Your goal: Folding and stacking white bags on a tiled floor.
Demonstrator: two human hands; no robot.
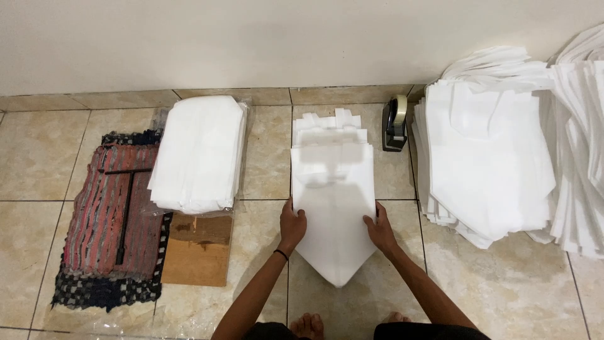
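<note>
A stack of white fabric bags [333, 195] lies flat on the tiled floor in front of me, its near end folded to a point. My left hand [292, 226] presses on the stack's left edge, fingers together. On the right edge my right hand [380, 230] does the same. Both hands grip the sides of the stack about level with each other. The bags' handles point toward the wall.
A bundle of white bags in clear plastic [200, 151] sits at left, partly on a brown board [198, 250] and a striped rug [110, 220]. A tape dispenser [394, 123] stands near the wall. Tall piles of white bags [491, 151] fill the right side.
</note>
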